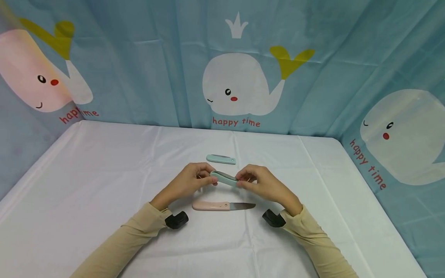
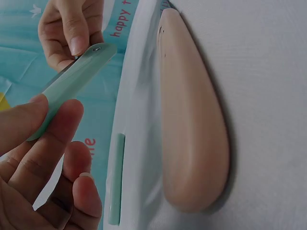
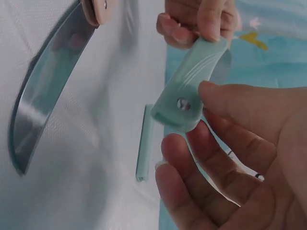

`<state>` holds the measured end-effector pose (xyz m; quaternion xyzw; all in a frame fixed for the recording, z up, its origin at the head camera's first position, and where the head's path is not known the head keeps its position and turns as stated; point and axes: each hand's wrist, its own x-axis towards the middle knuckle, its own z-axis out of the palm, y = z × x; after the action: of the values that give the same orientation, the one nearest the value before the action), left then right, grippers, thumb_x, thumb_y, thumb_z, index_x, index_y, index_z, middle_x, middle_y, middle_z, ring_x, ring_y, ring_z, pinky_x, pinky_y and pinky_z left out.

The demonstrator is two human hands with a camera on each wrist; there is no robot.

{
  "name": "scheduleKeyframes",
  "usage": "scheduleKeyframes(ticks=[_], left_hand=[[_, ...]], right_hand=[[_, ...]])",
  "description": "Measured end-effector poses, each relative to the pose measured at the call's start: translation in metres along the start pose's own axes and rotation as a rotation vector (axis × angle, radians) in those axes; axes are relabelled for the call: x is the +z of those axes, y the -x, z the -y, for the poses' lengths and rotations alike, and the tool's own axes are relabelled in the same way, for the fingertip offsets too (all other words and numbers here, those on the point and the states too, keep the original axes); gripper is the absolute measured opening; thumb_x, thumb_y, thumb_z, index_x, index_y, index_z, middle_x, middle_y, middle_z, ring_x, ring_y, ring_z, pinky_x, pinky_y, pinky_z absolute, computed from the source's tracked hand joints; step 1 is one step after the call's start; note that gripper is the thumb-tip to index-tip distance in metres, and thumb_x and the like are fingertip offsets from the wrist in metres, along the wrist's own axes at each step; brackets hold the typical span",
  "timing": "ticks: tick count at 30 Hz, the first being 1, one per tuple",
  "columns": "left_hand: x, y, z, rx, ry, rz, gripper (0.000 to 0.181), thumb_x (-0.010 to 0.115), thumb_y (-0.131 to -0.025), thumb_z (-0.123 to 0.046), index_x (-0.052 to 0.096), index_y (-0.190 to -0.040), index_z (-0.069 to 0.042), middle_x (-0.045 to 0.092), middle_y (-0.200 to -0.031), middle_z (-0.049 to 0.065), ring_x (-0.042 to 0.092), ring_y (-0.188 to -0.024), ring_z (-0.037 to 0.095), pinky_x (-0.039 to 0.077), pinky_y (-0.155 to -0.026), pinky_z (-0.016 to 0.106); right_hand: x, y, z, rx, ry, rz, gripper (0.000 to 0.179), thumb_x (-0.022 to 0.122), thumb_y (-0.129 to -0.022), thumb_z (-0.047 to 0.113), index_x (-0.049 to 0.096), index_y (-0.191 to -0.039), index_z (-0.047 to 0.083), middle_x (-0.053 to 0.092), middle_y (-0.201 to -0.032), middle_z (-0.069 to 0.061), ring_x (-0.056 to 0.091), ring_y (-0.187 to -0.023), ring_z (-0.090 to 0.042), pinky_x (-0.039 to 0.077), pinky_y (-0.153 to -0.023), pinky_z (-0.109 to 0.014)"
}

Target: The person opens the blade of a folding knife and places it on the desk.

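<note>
Between both hands a mint-green folding knife (image 1: 224, 178) is held above the table, its blade folded along the handle. My left hand (image 1: 191, 178) pinches one end of the handle between thumb and fingers. At the pivot end, my right hand (image 1: 260, 180) has its thumb and fingertips pinching the knife, the thumb beside the round rivet in the right wrist view. Below the hands lies a pink-handled knife (image 1: 211, 206), opened out, with its steel blade (image 3: 53, 86) pointing right. Beyond them a second mint-green folding knife (image 1: 221, 159) rests folded on the cloth.
A white cloth (image 1: 104, 173) with creases covers the table. Blue curtains (image 1: 146, 77) printed with whales enclose its back and sides. Each beige sleeve carries a black wrist device, one of them (image 1: 177, 220) close to the pink handle.
</note>
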<state>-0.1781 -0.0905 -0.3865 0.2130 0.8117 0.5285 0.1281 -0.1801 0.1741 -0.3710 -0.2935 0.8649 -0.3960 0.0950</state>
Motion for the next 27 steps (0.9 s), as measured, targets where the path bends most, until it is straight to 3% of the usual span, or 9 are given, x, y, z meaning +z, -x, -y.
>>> scheduleKeyframes(ticks=[14,27], left_hand=[[0.009,0.002,-0.007,0.008,-0.028,-0.003,0.014,0.069,-0.094,-0.018,0.068,-0.101,-0.007,0.077,-0.087,0.011,0.060,-0.070,0.025,0.043,-0.058,0.023],[0.015,0.003,-0.010,0.023,-0.069,-0.011,0.011,0.071,-0.092,-0.019,0.069,-0.097,-0.010,0.077,-0.084,0.007,0.062,-0.072,0.018,0.043,-0.063,0.024]], right_hand=[[0.005,-0.002,0.007,-0.028,0.066,-0.075,0.009,0.072,-0.091,0.012,0.075,-0.099,0.010,0.072,-0.090,0.002,0.062,-0.079,-0.007,0.052,-0.074,-0.025],[0.011,0.000,0.018,-0.065,0.103,-0.116,0.014,0.071,-0.091,0.011,0.077,-0.104,0.010,0.075,-0.095,0.001,0.064,-0.081,-0.007,0.053,-0.074,-0.024]])
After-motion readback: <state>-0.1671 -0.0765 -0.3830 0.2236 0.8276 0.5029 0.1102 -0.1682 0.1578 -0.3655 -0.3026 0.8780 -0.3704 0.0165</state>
